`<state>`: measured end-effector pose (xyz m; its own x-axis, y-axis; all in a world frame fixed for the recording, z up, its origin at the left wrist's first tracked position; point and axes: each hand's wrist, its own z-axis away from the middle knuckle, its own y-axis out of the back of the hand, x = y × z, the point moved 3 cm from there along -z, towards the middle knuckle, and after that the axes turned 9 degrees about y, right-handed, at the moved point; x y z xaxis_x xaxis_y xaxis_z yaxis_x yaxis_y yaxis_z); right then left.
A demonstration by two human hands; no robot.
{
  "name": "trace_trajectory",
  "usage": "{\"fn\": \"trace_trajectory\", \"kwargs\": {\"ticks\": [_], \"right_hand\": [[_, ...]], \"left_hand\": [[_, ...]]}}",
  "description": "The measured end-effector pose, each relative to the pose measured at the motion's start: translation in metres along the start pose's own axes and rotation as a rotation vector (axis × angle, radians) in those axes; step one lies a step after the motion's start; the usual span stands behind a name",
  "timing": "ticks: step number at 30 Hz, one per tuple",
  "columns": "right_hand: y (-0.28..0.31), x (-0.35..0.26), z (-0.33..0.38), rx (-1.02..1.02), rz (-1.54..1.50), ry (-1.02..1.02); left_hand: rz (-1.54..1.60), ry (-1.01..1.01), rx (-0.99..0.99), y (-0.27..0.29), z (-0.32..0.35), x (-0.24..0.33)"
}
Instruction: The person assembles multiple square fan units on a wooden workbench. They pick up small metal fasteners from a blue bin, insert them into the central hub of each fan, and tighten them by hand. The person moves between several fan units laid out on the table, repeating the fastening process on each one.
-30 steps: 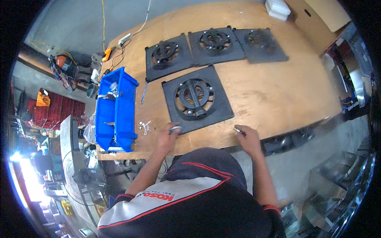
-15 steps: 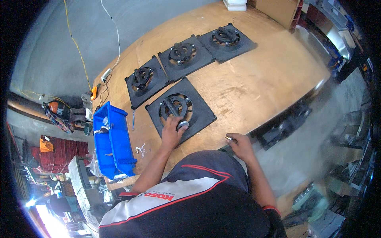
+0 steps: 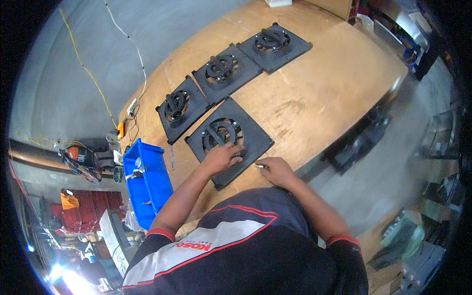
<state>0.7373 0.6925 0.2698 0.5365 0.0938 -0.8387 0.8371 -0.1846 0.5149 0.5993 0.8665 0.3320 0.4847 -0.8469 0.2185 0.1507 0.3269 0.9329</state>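
A square black panel (image 3: 253, 137) with a round slotted opening lies nearest me, a dark burner-like ring and tube (image 3: 216, 132) fixed in its middle. My left hand (image 3: 222, 158) rests over the tube's near end, fingers stretched and a little apart. What lies under the palm is hidden. Just beyond the panel's right near edge, my right hand (image 3: 278, 172) pinches a small pale, brass-coloured piece (image 3: 259, 166) between thumb and fingers. It is too small to name exactly. Three similar panels, one of them the middle panel (image 3: 241, 81), lie in a row behind.
On the left stands a blue plastic bin (image 3: 150, 189) with a few things inside. A thin screwdriver-like tool (image 3: 172, 157) lies beside it. A power strip (image 3: 132, 107) and cables sit at the wooden table's (image 3: 339, 73) left edge. The table's right edge drops to the floor.
My left hand has shifted onto the burner's tube, and the round grey disc it held is out of sight. My right hand has moved left to the panel's edge with the small piece.
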Motion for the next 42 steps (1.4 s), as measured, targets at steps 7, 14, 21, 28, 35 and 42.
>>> {"fn": "trace_trajectory", "kwargs": {"ticks": [7, 14, 21, 28, 35, 42], "right_hand": [[-0.051, -0.021, -0.02, 0.179, -0.141, -0.188], [-0.077, -0.031, -0.025, 0.404, -0.136, -0.218], [-0.092, -0.033, -0.033, 0.59, -0.036, -0.253], [-0.093, -0.041, -0.038, 0.544, 0.289, -0.141], [-0.092, -0.047, -0.038, 0.536, 0.36, -0.084], [-0.098, -0.043, -0.037, 0.639, 0.015, -0.273]], "left_hand": [[-0.065, -0.113, -0.144, 0.009, -0.003, -0.006], [-0.033, -0.334, -0.325, 0.015, -0.023, -0.018], [0.079, -0.263, -0.556, 0.021, -0.038, -0.017], [0.18, -0.265, -0.514, 0.014, -0.037, -0.027], [0.211, -0.193, -0.66, 0.014, -0.044, -0.027], [0.261, -0.139, -0.719, 0.01, -0.046, -0.03]]}}
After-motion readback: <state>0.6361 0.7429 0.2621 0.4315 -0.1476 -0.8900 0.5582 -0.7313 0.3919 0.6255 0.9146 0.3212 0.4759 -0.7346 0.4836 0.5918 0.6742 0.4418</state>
